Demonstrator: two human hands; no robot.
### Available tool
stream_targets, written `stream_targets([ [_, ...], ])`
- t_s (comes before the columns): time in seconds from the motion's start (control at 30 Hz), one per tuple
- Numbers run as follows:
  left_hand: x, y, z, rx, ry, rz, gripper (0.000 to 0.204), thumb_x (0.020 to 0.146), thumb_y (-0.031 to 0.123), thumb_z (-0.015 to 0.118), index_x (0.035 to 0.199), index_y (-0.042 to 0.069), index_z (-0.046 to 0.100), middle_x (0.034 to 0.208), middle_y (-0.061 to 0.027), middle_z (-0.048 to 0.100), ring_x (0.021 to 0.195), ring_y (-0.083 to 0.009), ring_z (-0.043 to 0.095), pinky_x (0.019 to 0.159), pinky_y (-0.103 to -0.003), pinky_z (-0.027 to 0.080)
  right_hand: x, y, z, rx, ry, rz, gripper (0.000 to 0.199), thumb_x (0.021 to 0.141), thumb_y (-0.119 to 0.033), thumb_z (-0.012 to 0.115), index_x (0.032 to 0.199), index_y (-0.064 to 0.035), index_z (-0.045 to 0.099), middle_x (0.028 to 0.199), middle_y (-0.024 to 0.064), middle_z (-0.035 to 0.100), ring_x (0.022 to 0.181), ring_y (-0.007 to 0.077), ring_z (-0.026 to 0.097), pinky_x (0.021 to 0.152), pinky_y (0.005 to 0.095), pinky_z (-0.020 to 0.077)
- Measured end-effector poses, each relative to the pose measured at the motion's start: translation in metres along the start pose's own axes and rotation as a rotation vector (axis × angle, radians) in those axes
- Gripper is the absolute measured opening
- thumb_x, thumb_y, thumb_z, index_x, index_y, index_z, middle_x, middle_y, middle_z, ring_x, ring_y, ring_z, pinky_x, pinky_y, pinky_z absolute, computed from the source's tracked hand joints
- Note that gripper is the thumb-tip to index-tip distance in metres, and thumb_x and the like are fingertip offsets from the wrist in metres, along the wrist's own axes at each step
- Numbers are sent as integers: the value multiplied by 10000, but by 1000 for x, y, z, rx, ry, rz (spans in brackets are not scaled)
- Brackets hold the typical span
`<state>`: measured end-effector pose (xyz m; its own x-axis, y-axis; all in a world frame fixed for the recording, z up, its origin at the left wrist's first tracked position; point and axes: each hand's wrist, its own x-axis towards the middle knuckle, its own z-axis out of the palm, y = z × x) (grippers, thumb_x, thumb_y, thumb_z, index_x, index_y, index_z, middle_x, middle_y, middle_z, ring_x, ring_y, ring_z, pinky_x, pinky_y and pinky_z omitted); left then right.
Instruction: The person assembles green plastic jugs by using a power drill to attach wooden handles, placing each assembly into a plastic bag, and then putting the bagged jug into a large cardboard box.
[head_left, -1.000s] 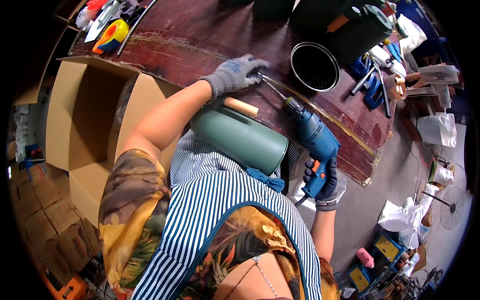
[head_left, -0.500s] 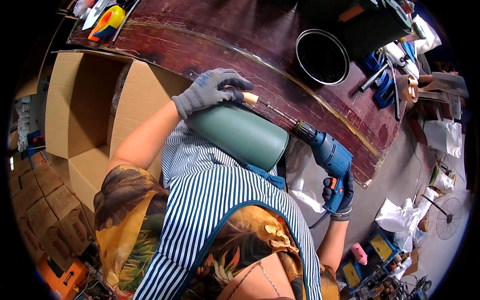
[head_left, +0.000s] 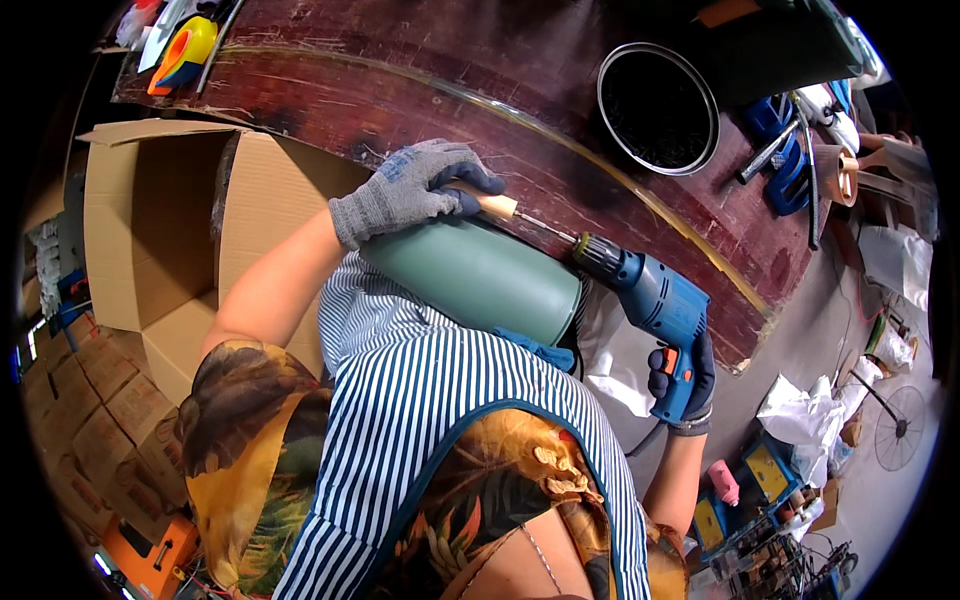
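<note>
My left hand (head_left: 420, 188), in a grey work glove with dark fingers, is closed around a short pale wooden rod (head_left: 497, 205). It rests on top of a green cylinder (head_left: 485, 275) that lies across my lap. The drill bit (head_left: 546, 226) meets the rod's free end, part of its length showing between rod and chuck. At the right, my right hand (head_left: 699, 372), gloved too, grips the handle of a blue power drill (head_left: 658, 300), its chuck beside the cylinder's far right end. An orange trigger shows near my fingers.
A dark red worktable (head_left: 400, 95) stretches ahead, bearing a round metal-rimmed tin (head_left: 716, 125) with dark contents. Blue clamp-like tools (head_left: 790, 175) lie at its right. An open cardboard box (head_left: 270, 200) stands at my left. A tape dispenser (head_left: 190, 50) sits far left.
The drill has come closer to my left hand, and less of the bit shows between chuck and rod. Both hands keep their grip. The whole view has shifted slightly.
</note>
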<state>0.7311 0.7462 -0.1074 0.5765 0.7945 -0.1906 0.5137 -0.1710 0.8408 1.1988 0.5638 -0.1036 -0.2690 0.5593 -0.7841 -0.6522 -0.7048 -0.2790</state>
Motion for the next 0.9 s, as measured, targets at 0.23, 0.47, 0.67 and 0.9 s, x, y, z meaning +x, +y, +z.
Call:
stream_targets([
  [0.23,1,5,-7,-47,-15,-8,357,789,144,714,1141,88,715,1117,-99,679,1094,-281,620,1023,-415,456,7,-15,26,-18,-27,27,672,1014,-574,435,1232,44,585,970,238,700,572,268,664,490,330,563],
  [0.47,-1,-1,-3,-19,-9,-18,334,815,179,716,1144,118,729,1049,-97,664,1058,-291,609,1003,-417,453,7,-4,12,-97,-29,-35,707,998,-561,494,1376,36,466,1050,265,681,631,271,672,554,353,572],
  [0.67,3,3,-7,-6,-20,22,297,831,191,721,1117,112,740,1052,-92,674,1050,-279,621,984,-411,465,17,9,-2,-389,-46,-245,737,991,-576,497,1370,55,462,1111,237,656,653,252,653,560,353,563],
  [0.9,1,0,-8,-150,-16,-46,305,840,198,714,1128,101,722,1078,-87,679,1069,-273,625,979,-412,470,26,10,15,-316,1,-98,767,951,-627,525,1295,59,522,1086,207,661,645,234,625,541,325,526],
])
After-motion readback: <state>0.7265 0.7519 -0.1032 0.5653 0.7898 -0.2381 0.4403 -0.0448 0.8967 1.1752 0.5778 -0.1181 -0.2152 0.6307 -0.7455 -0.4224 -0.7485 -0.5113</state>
